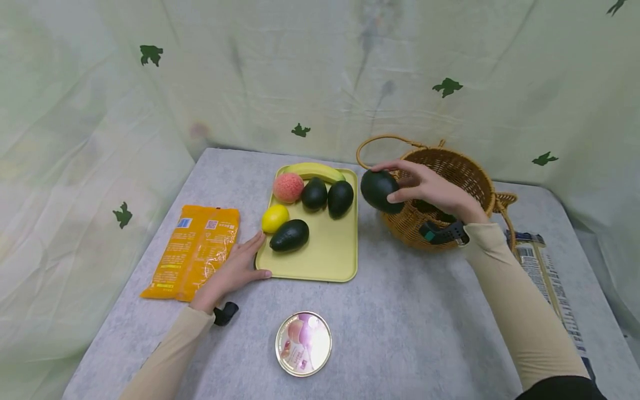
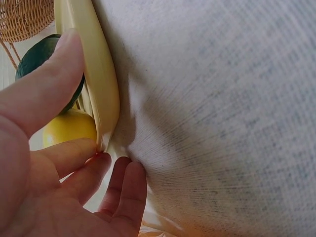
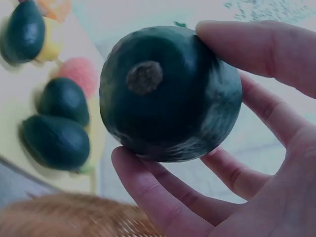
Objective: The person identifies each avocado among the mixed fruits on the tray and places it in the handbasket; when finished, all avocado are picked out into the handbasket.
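In the head view my right hand (image 1: 432, 189) grips a dark green avocado (image 1: 378, 191) between thumb and fingers, in the air beside the wicker basket's (image 1: 415, 230) left rim. The right wrist view shows the brown stem scar on this avocado (image 3: 168, 103). My left hand (image 1: 237, 269) touches the near left corner of the yellow tray (image 1: 330, 250), thumb at the near edge and fingers along the left side. On the tray lie three avocados (image 1: 290, 235), a lemon (image 1: 275, 218), a rough pink round fruit (image 1: 288, 188) and a banana (image 1: 315, 171).
An orange packet (image 1: 195, 250) lies left of the tray. Nearer the front is a round tin (image 1: 303, 344) with a pink and purple lid. A dark printed packet (image 1: 545, 278) lies at the right, partly behind the right arm. Pale curtains hang behind the table.
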